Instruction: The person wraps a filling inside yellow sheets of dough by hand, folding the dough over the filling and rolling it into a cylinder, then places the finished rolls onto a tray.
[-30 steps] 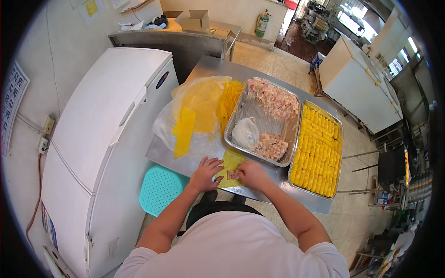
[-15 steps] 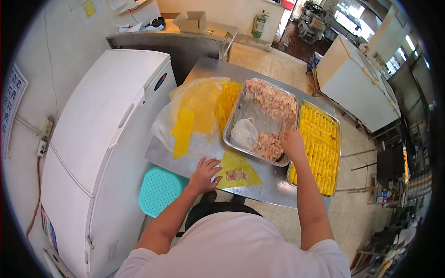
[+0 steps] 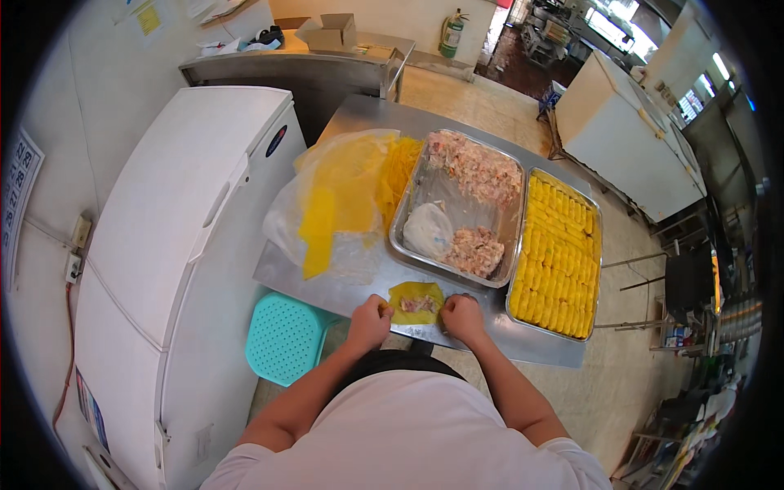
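At the table's near edge lies a yellow spring roll wrapper (image 3: 402, 315) with a strip of raw minced filling (image 3: 418, 304) across its middle. My left hand (image 3: 371, 321) is closed with its fingertips at the wrapper's left edge. My right hand (image 3: 462, 316) is likewise closed at the right edge; the fingers partly hide what they pinch. Beyond them, a deep metal pan (image 3: 396, 238) holds a large heap of minced filling (image 3: 483, 171), a smaller mound and a whitish plastic bag (image 3: 429, 232). To its right, a metal tray (image 3: 600, 269) carries rows of yellow rolls (image 3: 559, 253).
Stacked yellow wrappers (image 3: 318, 233) in clear plastic lie on the left of the steel table (image 3: 531, 343). A turquoise stool (image 3: 284, 339) stands below its left edge, beside a white chest freezer (image 3: 188, 180). Another white freezer (image 3: 612, 122) is at the far right.
My right hand has come from the pan to the wrapper's right edge. My left hand has moved slightly nearer and closed. The wrapper now looks narrower, its sides drawn inward.
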Demonstrator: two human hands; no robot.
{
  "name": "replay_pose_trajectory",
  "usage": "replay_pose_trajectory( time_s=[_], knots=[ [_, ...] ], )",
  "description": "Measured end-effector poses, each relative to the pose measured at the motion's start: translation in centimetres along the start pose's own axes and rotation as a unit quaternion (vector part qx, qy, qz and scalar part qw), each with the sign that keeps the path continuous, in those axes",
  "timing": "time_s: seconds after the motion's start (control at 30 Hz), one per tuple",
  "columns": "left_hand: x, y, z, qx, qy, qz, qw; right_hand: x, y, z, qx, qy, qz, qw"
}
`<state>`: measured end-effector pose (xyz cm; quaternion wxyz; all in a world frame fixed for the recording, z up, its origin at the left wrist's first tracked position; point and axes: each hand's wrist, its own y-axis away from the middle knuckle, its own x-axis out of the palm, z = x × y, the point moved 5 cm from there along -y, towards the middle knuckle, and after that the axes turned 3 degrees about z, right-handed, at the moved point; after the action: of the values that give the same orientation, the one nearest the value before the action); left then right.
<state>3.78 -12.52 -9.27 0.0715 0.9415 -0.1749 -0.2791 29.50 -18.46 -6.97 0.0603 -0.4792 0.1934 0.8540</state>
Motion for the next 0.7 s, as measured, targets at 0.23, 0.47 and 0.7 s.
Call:
replay_pose_trajectory(
  time_s=[0.23,0.47,0.7],
  knots=[
    [-1.4,0.8,1.5,-0.022,0.035,0.024,0.999,-0.9,2.1,0.7,0.074,-0.026,0.124,0.989],
    [-2.7,0.8,0.6,-0.012,-0.016,0.040,0.999,-1.2,1.4,6.1,-0.245,-0.005,-0.047,0.968],
    [-4.0,0.7,1.3,-0.032,-0.034,0.043,0.998,1.2,-1.6,4.1,-0.067,-0.147,0.048,0.986]
  ],
)
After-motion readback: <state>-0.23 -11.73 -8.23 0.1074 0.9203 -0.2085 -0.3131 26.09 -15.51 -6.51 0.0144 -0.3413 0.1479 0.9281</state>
